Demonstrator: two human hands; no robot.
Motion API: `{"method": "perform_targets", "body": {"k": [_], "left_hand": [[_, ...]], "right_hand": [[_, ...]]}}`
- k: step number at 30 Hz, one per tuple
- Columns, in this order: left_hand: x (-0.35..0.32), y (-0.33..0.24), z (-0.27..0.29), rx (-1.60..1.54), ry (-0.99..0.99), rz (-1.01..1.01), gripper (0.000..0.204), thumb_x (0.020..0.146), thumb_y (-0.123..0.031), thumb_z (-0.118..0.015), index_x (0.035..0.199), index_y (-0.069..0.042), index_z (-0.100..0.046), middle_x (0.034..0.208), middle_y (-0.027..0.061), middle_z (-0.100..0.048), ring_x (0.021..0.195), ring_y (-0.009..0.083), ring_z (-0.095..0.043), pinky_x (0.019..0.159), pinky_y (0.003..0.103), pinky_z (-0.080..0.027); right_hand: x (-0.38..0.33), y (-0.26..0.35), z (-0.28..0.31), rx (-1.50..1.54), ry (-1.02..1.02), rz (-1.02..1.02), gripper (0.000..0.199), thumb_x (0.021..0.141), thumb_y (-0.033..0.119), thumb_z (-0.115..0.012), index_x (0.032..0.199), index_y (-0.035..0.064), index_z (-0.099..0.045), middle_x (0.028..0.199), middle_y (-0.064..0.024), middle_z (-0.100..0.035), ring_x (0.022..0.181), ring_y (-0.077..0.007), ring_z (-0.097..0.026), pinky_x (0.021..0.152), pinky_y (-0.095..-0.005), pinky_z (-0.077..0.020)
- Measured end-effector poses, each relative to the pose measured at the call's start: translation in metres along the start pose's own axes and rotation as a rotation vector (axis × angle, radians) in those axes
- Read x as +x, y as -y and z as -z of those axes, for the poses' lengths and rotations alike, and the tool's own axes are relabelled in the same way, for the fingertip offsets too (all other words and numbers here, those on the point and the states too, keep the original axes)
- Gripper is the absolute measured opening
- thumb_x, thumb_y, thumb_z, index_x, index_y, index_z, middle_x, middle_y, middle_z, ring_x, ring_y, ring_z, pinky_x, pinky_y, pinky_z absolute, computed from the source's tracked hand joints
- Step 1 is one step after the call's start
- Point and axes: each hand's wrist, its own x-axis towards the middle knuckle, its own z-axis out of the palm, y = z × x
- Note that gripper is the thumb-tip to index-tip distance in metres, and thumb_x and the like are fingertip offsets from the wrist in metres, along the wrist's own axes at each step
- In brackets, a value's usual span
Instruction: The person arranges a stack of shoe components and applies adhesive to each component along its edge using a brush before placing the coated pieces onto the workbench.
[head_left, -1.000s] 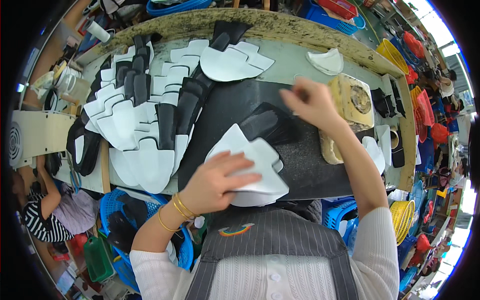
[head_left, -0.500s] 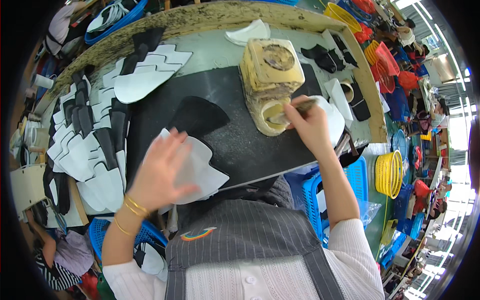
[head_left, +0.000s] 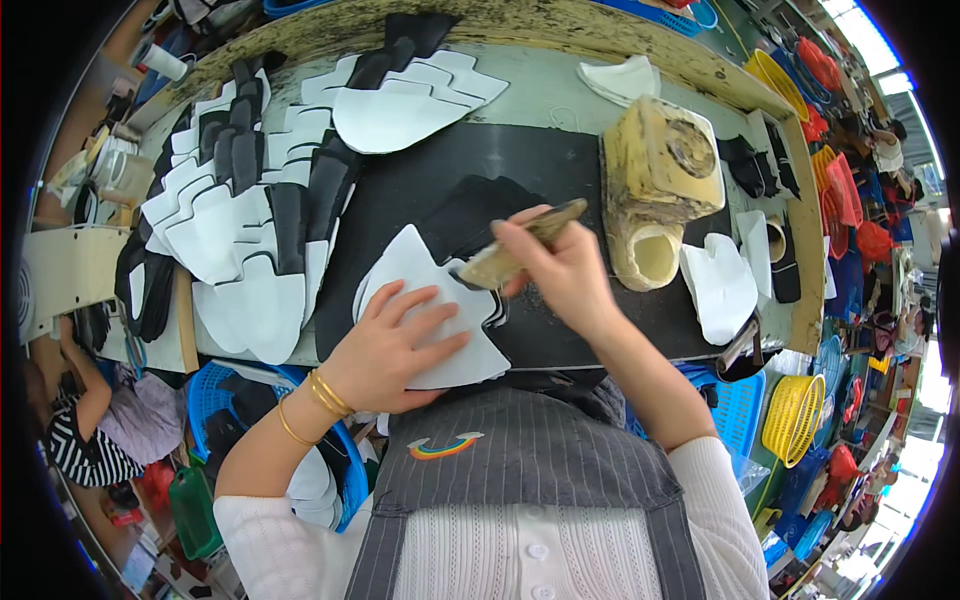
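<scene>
White cut sheet piece (head_left: 430, 320) flat on black mat (head_left: 560, 180), near edge of desk (head_left: 560, 85); looks thin, light, floppy. Left hand (head_left: 395, 350) spread wide, pressing it down. Right hand (head_left: 565, 270) closed around brush (head_left: 520, 245), bristles at piece's right edge. Best held flat under palm, not pinched.

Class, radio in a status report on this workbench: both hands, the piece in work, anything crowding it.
Left hand flat on white cut fabric piece. Right hand in shut grip on worn wooden-handled brush, bristles at piece's edge. Glue-crusted yellow pot stands close right.
</scene>
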Motion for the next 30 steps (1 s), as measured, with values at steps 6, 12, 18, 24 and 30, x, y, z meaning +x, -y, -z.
{"method": "perform_targets", "body": {"k": [6,12,18,24,30], "left_hand": [[-0.008,0.009,-0.010,-0.042,-0.105,-0.021,0.063,0.054,-0.033,-0.075,0.113,-0.018,-0.058,0.120,0.0073,-0.049,0.118,0.0317,-0.040,0.099,0.052,-0.028],[-0.010,0.016,-0.018,-0.087,-0.140,-0.035,0.065,0.051,-0.031,-0.075,0.113,-0.020,-0.059,0.119,0.0061,-0.049,0.118,0.0318,-0.039,0.099,0.053,-0.027],[-0.012,0.016,-0.024,-0.083,-0.170,-0.046,0.063,0.050,-0.032,-0.076,0.110,-0.022,-0.060,0.118,0.0059,-0.048,0.118,0.0319,-0.039,0.099,0.054,-0.027],[-0.015,0.012,-0.025,-0.050,-0.183,-0.062,0.057,0.051,-0.031,-0.076,0.106,-0.023,-0.061,0.114,0.0060,-0.049,0.117,0.0327,-0.040,0.099,0.054,-0.026],[-0.015,0.015,-0.028,-0.075,-0.212,-0.052,0.053,0.051,-0.029,-0.075,0.102,-0.022,-0.063,0.112,0.0064,-0.050,0.117,0.0331,-0.041,0.100,0.054,-0.026]], "right_hand": [[0.012,0.008,-0.019,-0.408,0.049,-0.034,0.015,0.083,0.012,-0.062,0.079,-0.0013,-0.056,0.065,-0.0051,-0.059,0.051,-0.0071,-0.055,0.045,-0.0215,-0.0441],[0.024,0.003,-0.011,-0.608,0.108,0.163,0.019,0.084,0.014,-0.062,0.071,0.0005,-0.057,0.056,0.0006,-0.055,0.043,-0.0037,-0.048,0.040,-0.0195,-0.0385],[0.022,-0.001,-0.008,-0.641,0.295,0.043,0.016,0.085,0.015,-0.059,0.076,0.0017,-0.056,0.059,-0.0005,-0.057,0.044,-0.0039,-0.048,0.040,-0.0192,-0.0387],[0.014,-0.002,-0.013,-0.469,0.217,0.028,0.018,0.082,0.016,-0.062,0.076,0.0004,-0.056,0.058,-0.0032,-0.055,0.049,-0.0070,-0.051,0.046,-0.0248,-0.0417],[-0.026,0.020,0.000,-0.418,0.155,-0.160,0.017,0.082,0.013,-0.062,0.075,-0.0014,-0.058,0.059,-0.0039,-0.055,0.050,-0.0079,-0.051,0.046,-0.0260,-0.0426]]}}
